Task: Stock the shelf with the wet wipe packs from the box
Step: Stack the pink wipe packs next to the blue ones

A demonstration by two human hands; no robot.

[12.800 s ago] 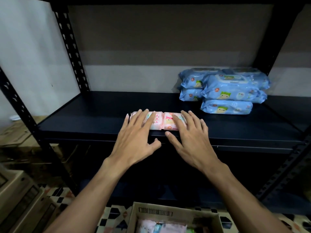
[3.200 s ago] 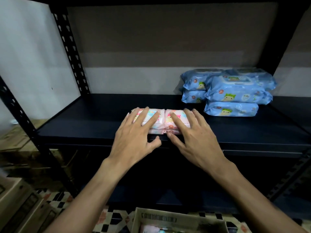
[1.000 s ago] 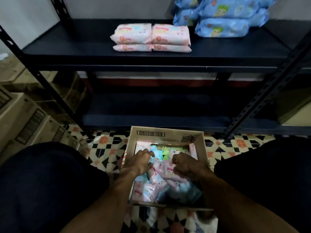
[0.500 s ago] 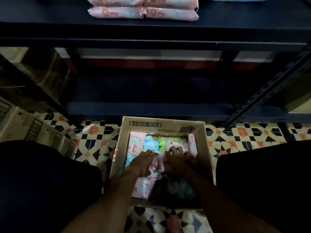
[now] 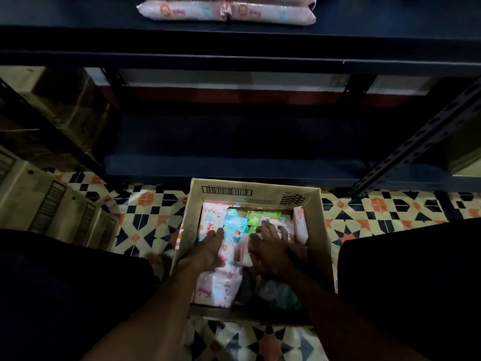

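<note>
Both hands are down in the box (image 5: 260,195) at the lower centre of the frame, among the wet wipe packs (image 5: 212,221). Left hand (image 5: 208,252) lies flat, fingers straight and together, on a pink pack (image 5: 216,287) and is curled round nothing. Right hand (image 5: 270,252), just beside it, has its fingers spread and bent over a second pink pack (image 5: 244,254) in the middle of the box. Blur and dim light leave it unclear whether that hand grips the pack or only rests on it.

Bare forearms run up from the bottom edge between dark trouser legs (image 5: 65,295) that fill the lower corners. Beyond the fingertips a blue pack (image 5: 234,229) and a green pack (image 5: 253,217) lie side by side, and an upright pink pack (image 5: 299,222) stands against the box's right wall. A barcode label (image 5: 226,190) shows on the far wall of the box.

The box sits on a patterned tile floor (image 5: 145,217) of orange, black and cream. Cardboard cartons (image 5: 39,199) stand at the left of the frame. Past the box, the rack's dark bottom shelf (image 5: 234,162) crosses the middle of the frame, with a perforated metal post (image 5: 416,142) slanting up at right. Along the top, the upper shelf (image 5: 234,45) carries stocked pink packs (image 5: 226,11) near its front edge, partly cut off by the frame.
</note>
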